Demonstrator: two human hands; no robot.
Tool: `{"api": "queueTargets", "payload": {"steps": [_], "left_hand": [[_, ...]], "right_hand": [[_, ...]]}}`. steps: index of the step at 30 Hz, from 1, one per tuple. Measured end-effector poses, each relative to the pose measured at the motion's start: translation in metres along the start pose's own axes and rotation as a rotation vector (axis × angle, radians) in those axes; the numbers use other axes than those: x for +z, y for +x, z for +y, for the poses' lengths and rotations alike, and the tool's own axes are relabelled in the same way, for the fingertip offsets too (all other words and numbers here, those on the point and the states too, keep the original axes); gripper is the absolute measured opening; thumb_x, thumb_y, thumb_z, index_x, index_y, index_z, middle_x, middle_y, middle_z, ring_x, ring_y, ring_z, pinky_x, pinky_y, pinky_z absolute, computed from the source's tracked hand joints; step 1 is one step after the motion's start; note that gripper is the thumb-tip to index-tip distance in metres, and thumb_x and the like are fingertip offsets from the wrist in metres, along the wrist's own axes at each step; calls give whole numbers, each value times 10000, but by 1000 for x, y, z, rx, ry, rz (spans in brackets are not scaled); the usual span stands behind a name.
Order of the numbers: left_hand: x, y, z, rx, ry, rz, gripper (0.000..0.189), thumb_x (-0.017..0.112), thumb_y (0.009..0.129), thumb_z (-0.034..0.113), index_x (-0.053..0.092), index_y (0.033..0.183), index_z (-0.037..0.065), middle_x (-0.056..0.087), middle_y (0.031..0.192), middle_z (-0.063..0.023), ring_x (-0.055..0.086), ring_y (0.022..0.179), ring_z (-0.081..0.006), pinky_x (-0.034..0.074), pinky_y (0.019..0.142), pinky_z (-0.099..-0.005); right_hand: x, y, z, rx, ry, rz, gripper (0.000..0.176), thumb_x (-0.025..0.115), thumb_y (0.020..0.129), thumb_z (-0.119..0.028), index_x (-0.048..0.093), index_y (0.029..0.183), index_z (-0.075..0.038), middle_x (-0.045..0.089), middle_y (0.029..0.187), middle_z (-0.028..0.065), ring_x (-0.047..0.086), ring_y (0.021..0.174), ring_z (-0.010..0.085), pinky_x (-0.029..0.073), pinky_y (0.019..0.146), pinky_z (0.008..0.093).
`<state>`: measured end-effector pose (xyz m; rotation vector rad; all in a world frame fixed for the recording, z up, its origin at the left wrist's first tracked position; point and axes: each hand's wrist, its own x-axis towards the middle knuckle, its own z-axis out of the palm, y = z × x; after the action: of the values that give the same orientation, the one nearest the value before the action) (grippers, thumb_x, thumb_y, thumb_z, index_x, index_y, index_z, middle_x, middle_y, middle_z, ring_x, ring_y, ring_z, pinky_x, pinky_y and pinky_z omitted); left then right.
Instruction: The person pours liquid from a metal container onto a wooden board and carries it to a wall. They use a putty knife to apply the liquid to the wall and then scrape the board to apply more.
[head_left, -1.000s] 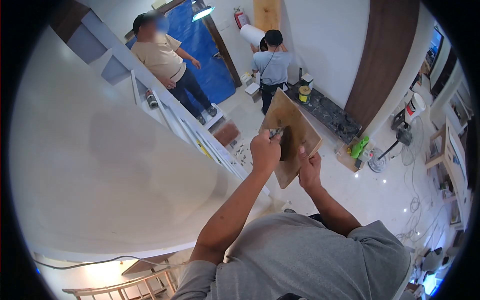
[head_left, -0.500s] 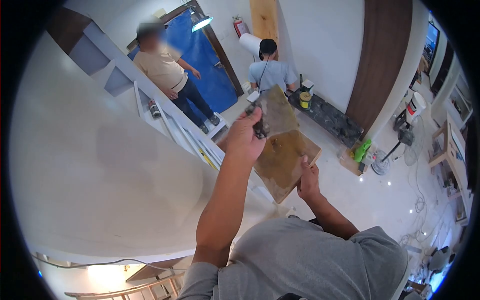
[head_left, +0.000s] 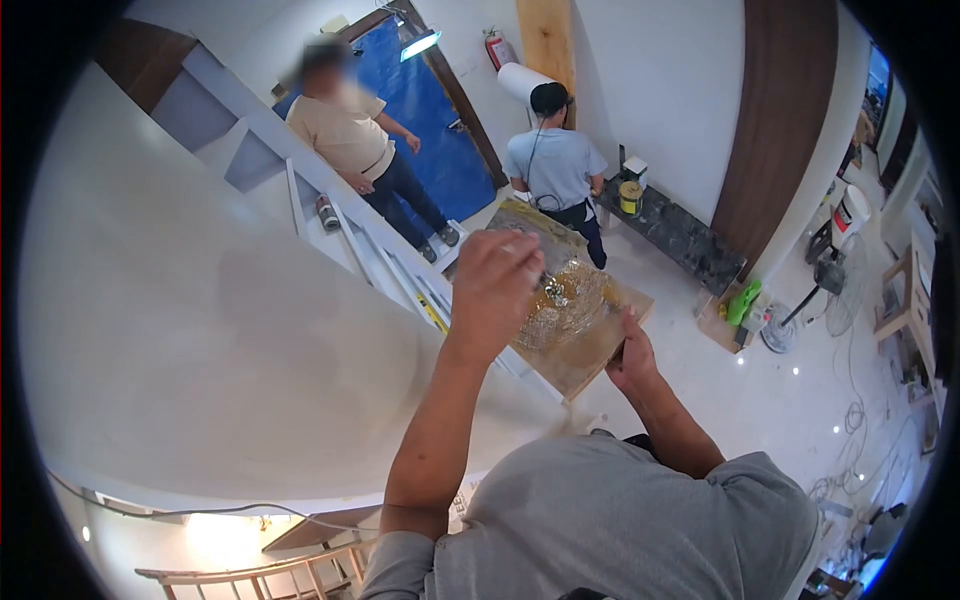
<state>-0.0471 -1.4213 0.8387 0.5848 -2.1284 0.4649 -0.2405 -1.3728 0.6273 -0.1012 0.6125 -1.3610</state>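
Observation:
A flat wooden board (head_left: 588,372) is held out at chest height in front of me. A glossy, wrinkled amber coating (head_left: 565,310) covers its middle, and a dull grey patch lies toward the far corner. My right hand (head_left: 633,358) grips the near right edge, thumb on top and fingers beneath. Over the left part of the board is my left hand (head_left: 497,285), its fingers curled and slightly blurred. Whatever those fingers hold, if anything, is hidden from view.
A curved pale panel (head_left: 250,330) fills the left side. Beyond the board one person (head_left: 555,160) faces away and another (head_left: 345,135) stands by a blue-covered door (head_left: 425,120). A dark bench (head_left: 685,235) carries a yellow can (head_left: 630,197). A fan (head_left: 780,325) and cables are at right.
My left hand has moved nearer over the board, and the dark thing seen at its fingers is now hidden. The amber coating now looks shiny and rippled. The view has shifted slightly.

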Motion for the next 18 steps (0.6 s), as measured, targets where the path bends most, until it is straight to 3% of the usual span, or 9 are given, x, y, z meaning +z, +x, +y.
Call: {"api": "queueTargets", "payload": {"steps": [3, 8, 14, 17, 18], "left_hand": [[-14, 0, 18, 135, 101, -142, 181, 747, 744, 10, 674, 909, 5, 703, 1080, -105, 658, 1022, -292, 524, 911, -469], [-55, 25, 30, 175, 185, -145, 183, 749, 765, 45, 699, 938, 10, 704, 1118, -119, 649, 1088, -296, 520, 934, -470], [-176, 110, 62, 305, 539, -49, 159, 754, 756, 69, 724, 907, 29, 741, 1011, -112, 692, 1020, -312, 528, 913, -467], [-249, 149, 74, 447, 818, 20, 146, 783, 689, 46, 745, 829, 34, 747, 957, -105, 706, 970, -302, 545, 855, -462], [-274, 162, 84, 431, 934, -39, 164, 794, 687, 56, 762, 847, 40, 746, 965, -106, 705, 970, -296, 541, 844, -467]], "right_hand": [[4, 5, -3, -1, 29, 2, 543, 480, 1059, -444, 460, 1416, -35, 604, 1345, 138, 608, 1214, 281, 475, 1076, 439], [-5, 15, 4, -22, 76, -70, 533, 465, 1069, -407, 397, 1471, -63, 545, 1417, 153, 550, 1307, 298, 449, 1118, 461], [-13, 23, 26, -35, 87, -299, 562, 446, 1069, -421, 366, 1497, -67, 491, 1474, 155, 512, 1344, 328, 425, 1142, 494], [-19, 33, 32, 8, 123, -244, 586, 438, 1067, -442, 364, 1497, -50, 495, 1471, 163, 513, 1343, 333, 427, 1136, 496], [-20, 32, 33, 21, 130, -238, 591, 439, 1067, -442, 364, 1497, -44, 497, 1469, 166, 513, 1343, 336, 428, 1134, 495]]}}
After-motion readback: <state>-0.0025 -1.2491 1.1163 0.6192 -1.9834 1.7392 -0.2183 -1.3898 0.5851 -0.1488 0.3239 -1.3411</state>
